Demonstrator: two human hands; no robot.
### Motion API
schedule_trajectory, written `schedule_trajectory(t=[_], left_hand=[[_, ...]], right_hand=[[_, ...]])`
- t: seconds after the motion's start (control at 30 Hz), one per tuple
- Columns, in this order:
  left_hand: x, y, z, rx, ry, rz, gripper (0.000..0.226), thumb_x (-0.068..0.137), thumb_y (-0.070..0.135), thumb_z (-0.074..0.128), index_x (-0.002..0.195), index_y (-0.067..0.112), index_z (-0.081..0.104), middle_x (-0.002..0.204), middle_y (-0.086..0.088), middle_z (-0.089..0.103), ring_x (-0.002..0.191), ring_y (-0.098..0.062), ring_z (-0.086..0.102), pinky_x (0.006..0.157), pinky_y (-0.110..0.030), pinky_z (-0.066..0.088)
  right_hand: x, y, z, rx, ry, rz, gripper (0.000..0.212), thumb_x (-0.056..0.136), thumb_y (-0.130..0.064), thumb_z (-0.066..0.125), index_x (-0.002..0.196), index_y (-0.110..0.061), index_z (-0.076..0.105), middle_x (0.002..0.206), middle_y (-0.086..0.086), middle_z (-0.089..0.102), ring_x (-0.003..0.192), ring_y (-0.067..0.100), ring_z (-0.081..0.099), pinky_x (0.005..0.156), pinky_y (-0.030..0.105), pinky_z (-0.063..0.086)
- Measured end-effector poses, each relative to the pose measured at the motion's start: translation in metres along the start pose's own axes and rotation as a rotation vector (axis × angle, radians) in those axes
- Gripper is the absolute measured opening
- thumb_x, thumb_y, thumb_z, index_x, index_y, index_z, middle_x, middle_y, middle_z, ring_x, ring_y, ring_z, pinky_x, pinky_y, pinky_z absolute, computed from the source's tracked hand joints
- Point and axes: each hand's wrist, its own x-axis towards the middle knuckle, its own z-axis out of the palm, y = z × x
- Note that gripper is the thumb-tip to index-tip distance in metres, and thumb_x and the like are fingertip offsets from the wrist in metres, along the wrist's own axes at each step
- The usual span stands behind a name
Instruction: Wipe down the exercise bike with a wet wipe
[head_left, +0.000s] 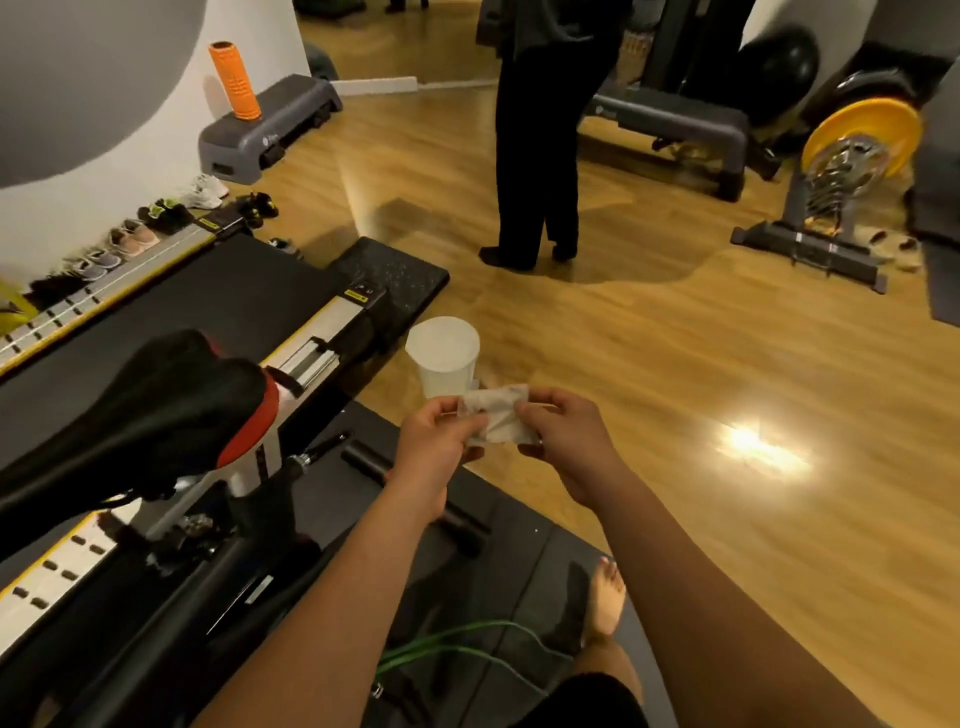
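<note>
A small folded white wet wipe (497, 414) is held between both hands in the middle of the view. My left hand (439, 441) pinches its left edge and my right hand (563, 441) pinches its right edge. The exercise bike stands at the lower left, with its black and red saddle (156, 410) level with my left forearm and its dark frame (171, 597) running down to the bottom edge. Neither hand touches the bike.
A white lidded tub (444, 356) sits on the floor just beyond my hands. A treadmill (171, 306) lies behind the bike. A person (540, 140) in dark trousers stands on the wooden floor ahead. Step benches, a weight-plate rack (852, 150) and shoes line the edges.
</note>
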Motion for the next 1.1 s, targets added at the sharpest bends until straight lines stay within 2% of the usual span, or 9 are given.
schedule_trajectory(t=[0.13, 0.33, 0.47, 0.6, 0.73, 0.87, 0.93, 1.03, 1.1], left_hand=[[0.077, 0.008, 0.052, -0.048, 0.078, 0.001, 0.024, 0.086, 0.004, 0.070, 0.109, 0.013, 0.065, 0.108, -0.006, 0.071, 0.097, -0.021, 0.069, 0.069, -0.026, 0.056], [0.161, 0.027, 0.153, -0.062, 0.227, -0.044, 0.025, 0.086, 0.005, 0.070, 0.111, 0.008, 0.065, 0.108, -0.010, 0.071, 0.098, -0.026, 0.069, 0.068, -0.029, 0.056], [0.206, 0.050, 0.183, -0.043, 0.333, -0.045, 0.021, 0.085, 0.009, 0.073, 0.106, 0.011, 0.067, 0.103, -0.009, 0.072, 0.092, -0.024, 0.069, 0.068, -0.029, 0.055], [0.268, 0.076, 0.195, -0.089, 0.382, -0.046, 0.017, 0.084, 0.009, 0.073, 0.099, 0.014, 0.067, 0.095, -0.007, 0.071, 0.084, -0.020, 0.069, 0.064, -0.027, 0.053], [0.347, 0.096, 0.212, -0.140, 0.379, -0.032, 0.010, 0.083, 0.011, 0.073, 0.090, 0.018, 0.070, 0.090, -0.008, 0.073, 0.090, -0.030, 0.070, 0.074, -0.039, 0.059], [0.425, 0.123, 0.202, -0.147, 0.420, 0.001, 0.010, 0.085, 0.007, 0.071, 0.094, 0.011, 0.069, 0.088, -0.008, 0.071, 0.084, -0.023, 0.068, 0.068, -0.030, 0.056], [0.447, 0.134, 0.186, -0.144, 0.476, 0.014, 0.011, 0.085, 0.006, 0.071, 0.094, 0.011, 0.069, 0.088, -0.008, 0.069, 0.083, -0.022, 0.068, 0.071, -0.030, 0.057], [0.463, 0.136, 0.159, -0.137, 0.571, -0.014, 0.013, 0.085, 0.007, 0.071, 0.097, 0.011, 0.068, 0.093, -0.011, 0.070, 0.087, -0.025, 0.069, 0.077, -0.034, 0.058], [0.471, 0.130, 0.144, -0.174, 0.643, -0.054, 0.015, 0.086, 0.006, 0.071, 0.100, 0.009, 0.068, 0.097, -0.014, 0.070, 0.091, -0.028, 0.069, 0.079, -0.036, 0.059]], right_hand=[[0.097, -0.024, -0.038, -0.086, -0.113, 0.001, 0.017, 0.090, -0.013, 0.066, 0.106, -0.009, 0.064, 0.102, 0.015, 0.069, 0.086, 0.023, 0.069, 0.061, 0.026, 0.053], [0.218, -0.079, -0.117, -0.311, -0.235, -0.016, 0.014, 0.088, -0.012, 0.067, 0.101, -0.007, 0.064, 0.095, 0.012, 0.068, 0.084, 0.024, 0.068, 0.061, 0.028, 0.057], [0.285, -0.114, -0.133, -0.375, -0.344, -0.031, 0.006, 0.086, -0.010, 0.070, 0.091, -0.012, 0.067, 0.092, 0.010, 0.069, 0.083, 0.024, 0.069, 0.066, 0.034, 0.061], [0.352, -0.142, -0.128, -0.363, -0.367, -0.049, 0.011, 0.085, -0.006, 0.069, 0.083, -0.015, 0.066, 0.089, 0.012, 0.069, 0.078, 0.026, 0.069, 0.065, 0.038, 0.061], [0.429, -0.164, -0.117, -0.385, -0.392, -0.043, 0.008, 0.084, -0.003, 0.069, 0.084, -0.011, 0.066, 0.086, 0.011, 0.070, 0.071, 0.020, 0.068, 0.061, 0.032, 0.058], [0.505, -0.183, -0.088, -0.404, -0.435, -0.012, 0.013, 0.085, -0.002, 0.068, 0.081, -0.013, 0.066, 0.081, 0.007, 0.069, 0.071, 0.019, 0.066, 0.064, 0.035, 0.059], [0.534, -0.191, -0.069, -0.437, -0.497, 0.012, 0.013, 0.085, -0.002, 0.068, 0.082, -0.015, 0.067, 0.080, 0.004, 0.069, 0.071, 0.018, 0.065, 0.065, 0.035, 0.059], [0.566, -0.193, -0.038, -0.565, -0.574, 0.006, 0.008, 0.085, -0.010, 0.070, 0.089, -0.017, 0.068, 0.077, 0.000, 0.067, 0.066, 0.012, 0.062, 0.053, 0.025, 0.052], [0.584, -0.190, -0.014, -0.653, -0.637, 0.012, 0.013, 0.084, -0.015, 0.073, 0.096, -0.016, 0.069, 0.081, 0.000, 0.068, 0.067, 0.010, 0.061, 0.049, 0.019, 0.045]])
